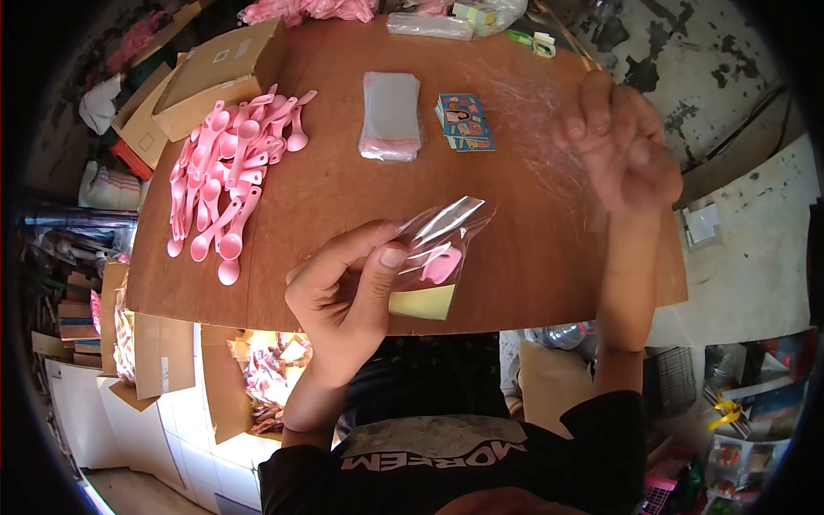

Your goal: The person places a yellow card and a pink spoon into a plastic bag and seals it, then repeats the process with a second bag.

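My left hand (348, 287) pinches a clear plastic bag (459, 219) between thumb and fingers, in front of my chest over the table's near edge. Inside the bag show part of a pink spoon (441, 264) and a pale yellow card (422, 303). The rest of the spoon is hidden behind my fingers. My right hand (614, 142) is raised over the table's right side, slightly blurred, its fingers loosely bent and apart. Nothing shows clearly in it. Thin clear plastic strips (549, 159) lie scattered beside it.
Pink measuring spoons (227, 163) lie heaped at the left, beside a cardboard box (225, 64). A stack of clear bags (390, 116) and a pile of blue printed cards (466, 122) are mid-table. Below the near edge stands an open carton (225, 378) of packed items.
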